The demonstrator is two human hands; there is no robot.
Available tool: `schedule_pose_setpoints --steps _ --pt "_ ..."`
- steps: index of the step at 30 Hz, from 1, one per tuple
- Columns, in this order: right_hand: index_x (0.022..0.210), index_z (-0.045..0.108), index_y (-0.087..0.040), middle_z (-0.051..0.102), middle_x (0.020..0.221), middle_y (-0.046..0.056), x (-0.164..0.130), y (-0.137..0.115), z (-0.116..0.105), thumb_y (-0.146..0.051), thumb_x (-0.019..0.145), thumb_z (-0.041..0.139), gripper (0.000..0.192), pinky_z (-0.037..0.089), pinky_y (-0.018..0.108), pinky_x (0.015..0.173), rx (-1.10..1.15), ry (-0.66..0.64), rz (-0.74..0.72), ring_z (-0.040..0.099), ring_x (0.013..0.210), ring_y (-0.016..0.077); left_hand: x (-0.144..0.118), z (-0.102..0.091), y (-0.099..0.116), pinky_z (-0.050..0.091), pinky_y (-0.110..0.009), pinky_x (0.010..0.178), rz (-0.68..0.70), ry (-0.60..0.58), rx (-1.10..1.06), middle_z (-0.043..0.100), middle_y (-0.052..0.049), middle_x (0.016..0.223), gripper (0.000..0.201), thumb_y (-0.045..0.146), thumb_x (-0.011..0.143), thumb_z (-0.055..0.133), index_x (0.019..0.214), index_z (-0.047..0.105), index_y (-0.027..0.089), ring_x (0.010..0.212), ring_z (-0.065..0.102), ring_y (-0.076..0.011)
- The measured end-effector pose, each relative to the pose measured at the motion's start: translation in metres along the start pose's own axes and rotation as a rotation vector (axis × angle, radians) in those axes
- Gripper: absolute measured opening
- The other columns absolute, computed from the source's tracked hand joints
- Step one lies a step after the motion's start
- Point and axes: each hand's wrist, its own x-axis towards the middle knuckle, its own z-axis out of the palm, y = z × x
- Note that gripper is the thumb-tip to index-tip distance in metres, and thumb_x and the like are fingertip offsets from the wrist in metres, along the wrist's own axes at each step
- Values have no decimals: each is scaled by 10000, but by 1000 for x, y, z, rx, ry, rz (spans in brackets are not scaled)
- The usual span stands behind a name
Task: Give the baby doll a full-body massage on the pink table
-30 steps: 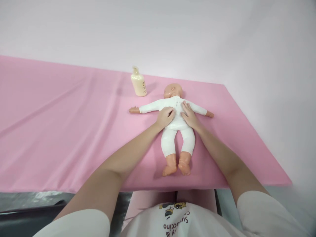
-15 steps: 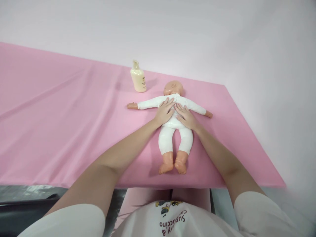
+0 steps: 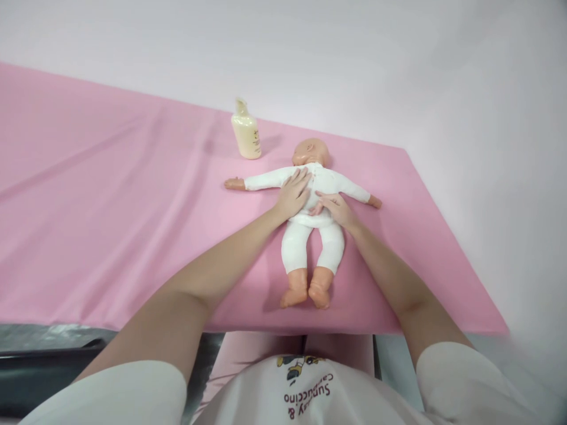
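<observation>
A baby doll (image 3: pixel 295 248) with a white cloth body lies face down, its head turned to the left, arms spread and feet toward me. My left hand (image 3: pixel 293 193) rests open on the left side of its back, fingers stretched toward the head. On the right side of the lower back is my right hand (image 3: pixel 333 208), turned partly on its edge with the fingers spread and the palm partly showing. Neither hand grasps anything.
A cream pump bottle (image 3: pixel 246 137) stands upright beyond the doll's left arm. The pink cloth (image 3: pixel 110 206) covers the table, with its front edge close to my body. A white wall rises behind.
My right hand has turned from lying flat on the doll's back onto its side, slightly lower. My left hand stays nearly in place. The whole view has shifted a little.
</observation>
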Motion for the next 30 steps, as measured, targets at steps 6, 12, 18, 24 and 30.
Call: schedule_pose_setpoints --steps 6,12,18,24,30 --pt "564 569 -209 510 466 -36 -1 5 2 -514 898 486 460 518 315 798 -16 196 84 569 577 124 1 5 -7 127 -529 1197 -57 16 17 189 -87 1613 623 410 944 345 1522 274 191 1500 106 -296" --pt "916 651 -205 672 935 42 0 12 -2 -369 891 476 241 486 344 927 -341 284 -74 622 940 177 3 4 -3 116 -507 1204 -87 -19 42 137 -139 1617 693 402 925 372 1535 200 121 1500 87 -306" --pt "1429 412 -193 390 1522 77 0 25 -11 -482 952 373 559 229 364 1220 -567 227 2 309 1435 233 4 9 -8 107 -518 1204 -72 18 4 115 -155 1616 717 428 912 409 1527 214 115 1497 92 -319" --pt "1545 162 -190 97 1629 46 1 41 -12 -618 950 284 743 78 456 1247 -672 230 158 33 1515 270 3 7 -6 116 -510 1204 -90 -13 28 138 -164 1612 725 430 909 421 1525 215 108 1496 103 -318" --pt "1516 277 -263 185 1611 22 3 23 -10 -443 953 371 599 -3 595 1200 -721 0 105 69 1513 269 3 7 -7 118 -511 1202 -62 7 1 152 -121 1617 697 480 915 418 1522 258 177 1495 128 -309"
